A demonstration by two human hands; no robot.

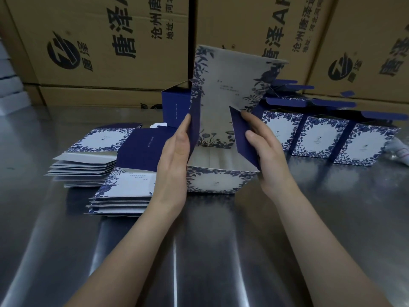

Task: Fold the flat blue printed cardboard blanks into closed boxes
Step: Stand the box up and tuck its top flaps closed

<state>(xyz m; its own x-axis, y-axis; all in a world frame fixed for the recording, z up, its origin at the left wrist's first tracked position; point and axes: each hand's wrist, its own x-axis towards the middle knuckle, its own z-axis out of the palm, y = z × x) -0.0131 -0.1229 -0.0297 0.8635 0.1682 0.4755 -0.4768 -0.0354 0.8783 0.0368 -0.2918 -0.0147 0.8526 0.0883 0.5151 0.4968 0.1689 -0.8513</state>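
A half-formed blue and white floral box (223, 100) stands on the steel table in the middle, its tall back panel upright and its front wall low. My left hand (174, 156) presses flat with straight fingers against the dark blue left side flap. My right hand (263, 147) holds the dark blue right side flap, thumb on its outer face, fingers behind it. Two stacks of flat blanks (119, 189) lie to the left. Three folded boxes (318, 138) with open top flaps stand in a row to the right.
Large brown shipping cartons (99, 47) wall off the far side of the steel table (221, 251). A dark blue upright box (174, 107) stands behind the left flap. A white tube-like item (400, 151) lies at the right edge. White boxes (8, 89) sit at far left.
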